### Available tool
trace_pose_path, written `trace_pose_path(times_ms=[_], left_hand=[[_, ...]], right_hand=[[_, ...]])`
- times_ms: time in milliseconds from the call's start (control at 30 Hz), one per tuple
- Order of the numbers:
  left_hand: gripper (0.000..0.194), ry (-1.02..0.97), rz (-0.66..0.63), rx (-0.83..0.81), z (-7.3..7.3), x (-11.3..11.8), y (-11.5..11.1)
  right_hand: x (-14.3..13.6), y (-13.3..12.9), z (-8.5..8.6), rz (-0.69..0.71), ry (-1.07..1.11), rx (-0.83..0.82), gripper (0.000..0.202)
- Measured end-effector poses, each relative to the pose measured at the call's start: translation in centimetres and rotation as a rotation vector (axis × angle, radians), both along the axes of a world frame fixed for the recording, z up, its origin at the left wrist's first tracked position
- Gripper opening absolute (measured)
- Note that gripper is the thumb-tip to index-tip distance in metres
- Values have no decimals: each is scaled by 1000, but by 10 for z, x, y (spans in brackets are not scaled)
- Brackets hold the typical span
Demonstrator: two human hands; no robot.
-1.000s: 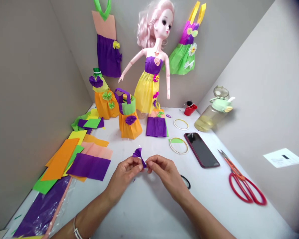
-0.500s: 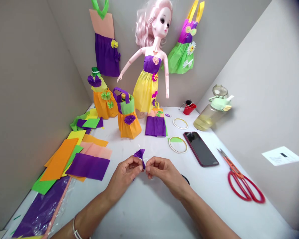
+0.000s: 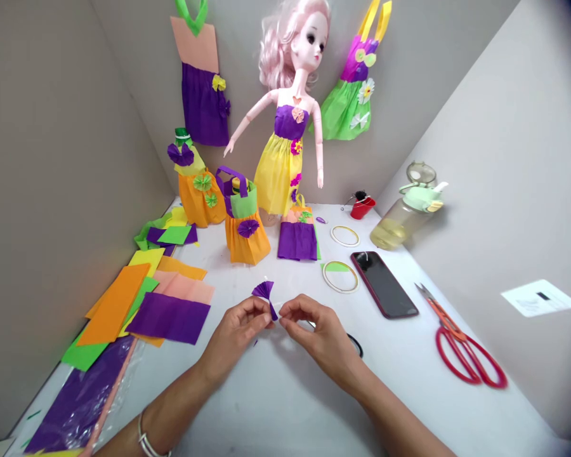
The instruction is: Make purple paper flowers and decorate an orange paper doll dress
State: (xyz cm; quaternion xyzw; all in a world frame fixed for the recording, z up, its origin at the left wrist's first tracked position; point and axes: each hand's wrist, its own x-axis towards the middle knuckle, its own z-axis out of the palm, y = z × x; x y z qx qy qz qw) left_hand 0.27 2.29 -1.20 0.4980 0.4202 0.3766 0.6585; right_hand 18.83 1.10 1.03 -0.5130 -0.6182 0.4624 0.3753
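Between the thumb and fingers of my left hand (image 3: 245, 324) is a small purple pleated paper bow (image 3: 263, 291), gathered at its middle and fanned out at the top. My right hand (image 3: 316, 330) is closed in a pinch right beside the bow's lower end. A faint whitish sliver shows near those fingertips, too small to name. Under my right hand lies a black-handled tool (image 3: 355, 346), mostly hidden. A tiny purple scrap (image 3: 255, 343) is on the table below my left hand.
Coloured paper sheets (image 3: 171, 317) are piled on the left. At the back stand a dressed doll (image 3: 280, 171) and paper-dressed bottles (image 3: 247, 238). To the right are tape rings (image 3: 340, 291), a phone (image 3: 384, 285), red scissors (image 3: 461, 349) and a water bottle (image 3: 400, 222).
The purple bow has shifted slightly left and tilted, and more of it shows between my hands. My right hand's fingers have lifted a little, uncovering more of the black-handled tool.
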Motion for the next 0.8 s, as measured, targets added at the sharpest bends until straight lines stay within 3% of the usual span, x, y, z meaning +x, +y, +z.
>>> trace_pose_path(times_ms=[233,800], left_hand=[[15,-35,-16,-13,0,2,0],[22,-55,66,-146,-5,3,0]], right_hand=[[-2,-2,-3,18,-105,194,10],[-3,-2,-3,-9,-149,266,15]])
